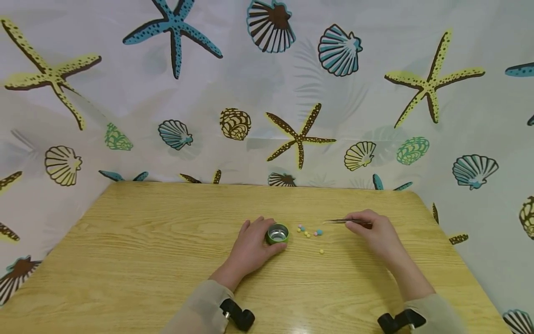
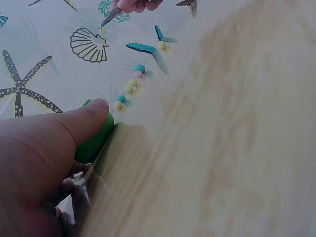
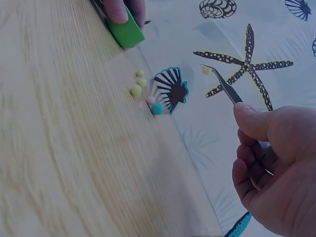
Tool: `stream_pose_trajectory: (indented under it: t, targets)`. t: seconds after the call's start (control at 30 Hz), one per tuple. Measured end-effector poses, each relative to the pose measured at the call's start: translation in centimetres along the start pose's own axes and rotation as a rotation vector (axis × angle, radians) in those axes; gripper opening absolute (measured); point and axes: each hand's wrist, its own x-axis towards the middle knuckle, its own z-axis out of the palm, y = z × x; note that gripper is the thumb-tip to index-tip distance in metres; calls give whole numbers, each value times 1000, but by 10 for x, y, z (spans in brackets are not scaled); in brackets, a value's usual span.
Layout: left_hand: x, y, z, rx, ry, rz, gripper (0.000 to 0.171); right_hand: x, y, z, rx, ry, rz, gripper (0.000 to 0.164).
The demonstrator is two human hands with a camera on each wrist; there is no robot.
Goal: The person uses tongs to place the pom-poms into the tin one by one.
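Note:
My left hand (image 1: 252,246) curls around a small round green tin (image 1: 278,242) with a silvery inside, standing on the table with its mouth upward. In the left wrist view the thumb (image 2: 86,121) lies along the tin's green wall. My right hand (image 3: 281,153), to the right of the tin, pinches metal tweezers (image 3: 228,90) with bent tips. A small yellow ball (image 3: 206,70) sits at those tips, raised above the table. Between tin and tweezers lie several small balls, among them a blue one (image 1: 319,232), a pink one (image 1: 315,234) and a separate yellow one (image 1: 321,251) nearer the front.
The wooden table (image 1: 146,241) reaches back to a hanging cloth (image 1: 250,88) printed with starfish and shells, which also runs along both sides. Black wrist mounts (image 1: 237,315) sit on both forearms over beige sleeves (image 1: 200,308).

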Motion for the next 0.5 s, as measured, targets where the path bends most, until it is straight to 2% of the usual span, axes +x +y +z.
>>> stream_pose_trajectory:
  t: [0.23, 0.5]
  targets:
    - [0, 0, 0, 3, -13, -7, 71, 6, -20, 25, 23, -18, -34, 17]
    - [-2, 0, -1, 5, 10, 15, 69, 11, -35, 50, 17, -39, -45, 15]
